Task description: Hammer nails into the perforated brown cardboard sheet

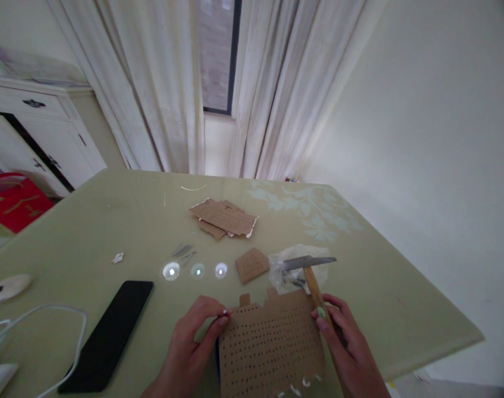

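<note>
A sheet of brown cardboard [272, 342] with rows of punched holes lies in front of me, something dark blue showing under its left edge. At its upper left corner, my left hand [196, 337] pinches a tiny shiny-tipped piece, apparently a nail, between thumb and forefinger. My right hand [347, 337] is closed around the wooden handle of a hammer [314, 282] at the sheet's right edge; the metal head points away from me. Several thin nails [184, 251] lie loose beyond my left hand. Behind the hammer head is a clear plastic bag [285, 276] with small dark pieces inside.
A small perforated cardboard piece [252, 265] and stacked cardboard scraps [225, 217] lie farther back. Three small round clear discs [198, 270] sit in a row. A black phone [111, 331] and white cable [84, 326] are at left on the green table [144, 221].
</note>
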The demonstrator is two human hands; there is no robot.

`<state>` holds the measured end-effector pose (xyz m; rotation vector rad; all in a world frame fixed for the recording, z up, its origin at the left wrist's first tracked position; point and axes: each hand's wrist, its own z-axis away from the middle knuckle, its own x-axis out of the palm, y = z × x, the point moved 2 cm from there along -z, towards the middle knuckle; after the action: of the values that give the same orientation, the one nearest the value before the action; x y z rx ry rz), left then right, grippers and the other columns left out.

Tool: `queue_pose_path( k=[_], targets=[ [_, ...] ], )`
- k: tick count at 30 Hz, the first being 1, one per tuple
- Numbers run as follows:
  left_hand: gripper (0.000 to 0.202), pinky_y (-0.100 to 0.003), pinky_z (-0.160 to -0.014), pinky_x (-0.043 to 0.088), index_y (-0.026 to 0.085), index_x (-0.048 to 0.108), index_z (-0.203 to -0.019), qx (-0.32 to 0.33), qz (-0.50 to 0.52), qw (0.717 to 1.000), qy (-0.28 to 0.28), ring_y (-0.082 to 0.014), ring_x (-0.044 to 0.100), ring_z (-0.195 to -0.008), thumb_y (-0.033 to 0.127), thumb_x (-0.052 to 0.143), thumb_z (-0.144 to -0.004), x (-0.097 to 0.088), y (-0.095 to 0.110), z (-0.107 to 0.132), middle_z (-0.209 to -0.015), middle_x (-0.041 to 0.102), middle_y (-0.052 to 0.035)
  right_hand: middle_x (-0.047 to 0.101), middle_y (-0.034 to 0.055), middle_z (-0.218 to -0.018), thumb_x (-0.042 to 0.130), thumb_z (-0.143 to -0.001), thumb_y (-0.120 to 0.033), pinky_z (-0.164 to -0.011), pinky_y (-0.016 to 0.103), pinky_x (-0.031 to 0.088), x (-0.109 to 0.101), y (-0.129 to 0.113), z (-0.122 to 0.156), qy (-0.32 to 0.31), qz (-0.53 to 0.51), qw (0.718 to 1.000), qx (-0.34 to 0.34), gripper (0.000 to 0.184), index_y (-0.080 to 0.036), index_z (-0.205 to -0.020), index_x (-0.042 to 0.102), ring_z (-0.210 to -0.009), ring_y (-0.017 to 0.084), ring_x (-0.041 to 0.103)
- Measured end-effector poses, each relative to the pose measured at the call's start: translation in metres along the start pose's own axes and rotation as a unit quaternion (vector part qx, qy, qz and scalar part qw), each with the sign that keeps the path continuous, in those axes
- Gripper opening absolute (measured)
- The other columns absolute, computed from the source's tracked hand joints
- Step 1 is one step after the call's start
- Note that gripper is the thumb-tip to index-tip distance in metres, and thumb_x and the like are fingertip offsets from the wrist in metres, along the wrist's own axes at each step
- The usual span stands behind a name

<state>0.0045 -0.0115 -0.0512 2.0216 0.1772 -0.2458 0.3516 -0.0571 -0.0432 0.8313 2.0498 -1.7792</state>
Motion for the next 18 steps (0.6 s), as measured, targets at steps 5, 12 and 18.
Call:
queue_pose_path(
  k=[5,12,18],
  targets=[
    [0.012,-0.027,-0.078,0.060,0.028,0.076,-0.099,0.035,-0.026,0.999,0.007,-0.0197,0.074,-0.086,0.020,0.067,-0.100,-0.0002,0.0000,0.0005,-0.091,0.079,-0.0008,0.065,0.0131,-0.137,0.062,-0.105,-0.048,-0.098,0.034,0.064,0.0003,-0.0054,-0.0008,-0.007,0.000,1.000,-0.006,0.031,-0.025,-0.112,0.081,-0.127,0.030,0.068],
    [0.014,-0.026,-0.081,0.060,0.028,0.076,-0.099,0.029,-0.023,0.999,-0.011,-0.0183,0.074,-0.089,0.019,0.066,-0.102,0.0017,0.0000,0.0020,-0.094,0.079,0.0002,0.066,0.0129,-0.136,0.062,-0.105,-0.047,-0.099,0.033,0.063,-0.0016,-0.0101,0.0006,-0.012,0.006,1.000,-0.001,0.030,-0.025,-0.113,0.080,-0.126,0.030,0.068],
    [0.013,-0.026,-0.075,0.060,0.027,0.075,-0.098,0.037,-0.019,0.999,-0.010,-0.0184,0.074,-0.083,0.020,0.065,-0.103,0.0014,0.0024,-0.0006,-0.090,0.078,-0.0006,0.066,0.0131,-0.135,0.061,-0.105,-0.046,-0.096,0.033,0.064,-0.0006,-0.0094,0.0010,-0.013,0.010,1.000,-0.009,0.029,-0.025,-0.112,0.080,-0.125,0.030,0.069]
  ],
)
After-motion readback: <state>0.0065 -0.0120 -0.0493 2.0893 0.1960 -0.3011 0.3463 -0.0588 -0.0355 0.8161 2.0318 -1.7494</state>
